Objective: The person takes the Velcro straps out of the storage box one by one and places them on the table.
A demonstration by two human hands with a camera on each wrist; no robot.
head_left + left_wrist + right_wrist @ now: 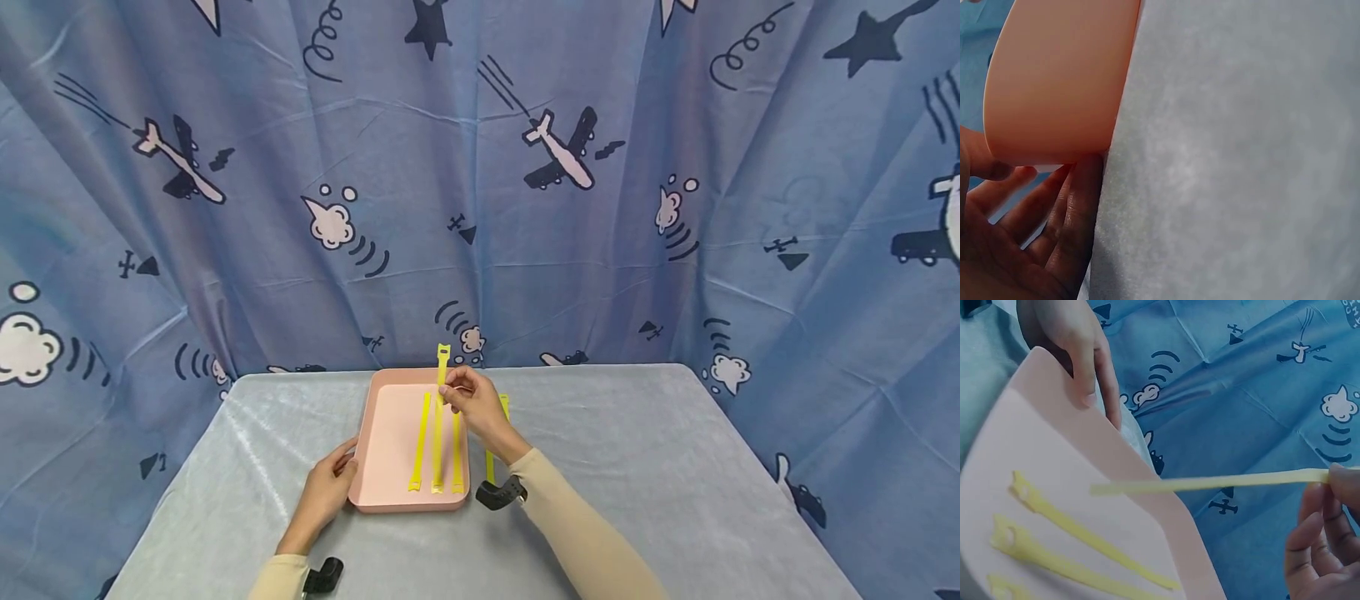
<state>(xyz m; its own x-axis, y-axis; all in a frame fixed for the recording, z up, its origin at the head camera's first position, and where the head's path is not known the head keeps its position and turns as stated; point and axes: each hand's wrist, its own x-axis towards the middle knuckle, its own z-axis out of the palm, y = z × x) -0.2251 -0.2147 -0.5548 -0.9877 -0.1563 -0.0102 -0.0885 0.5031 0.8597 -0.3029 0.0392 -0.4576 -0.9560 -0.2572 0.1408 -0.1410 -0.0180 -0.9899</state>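
Observation:
On the table stands a pink tray (390, 450) with three yellow straps lying in it, among them a left strap (420, 442) and a right strap (457, 467). My right hand (474, 404) pinches another yellow strap (1229, 482) between thumb and fingers. Its slotted head sticks up above the hand in the head view, while its body stretches over the tray in the right wrist view. At the tray's near-left side my left hand (324, 487) touches the wall with fairly straight fingers (1075, 200). One more yellow strap (490, 468) lies on the table, partly hidden by the right wrist.
Pale grey cloth covers the table (637, 483), whose far edge meets a blue curtain (420, 275) printed with planes and clouds. Black wrist devices, a left one (324, 575) and a right one (501, 493), sit on the arms.

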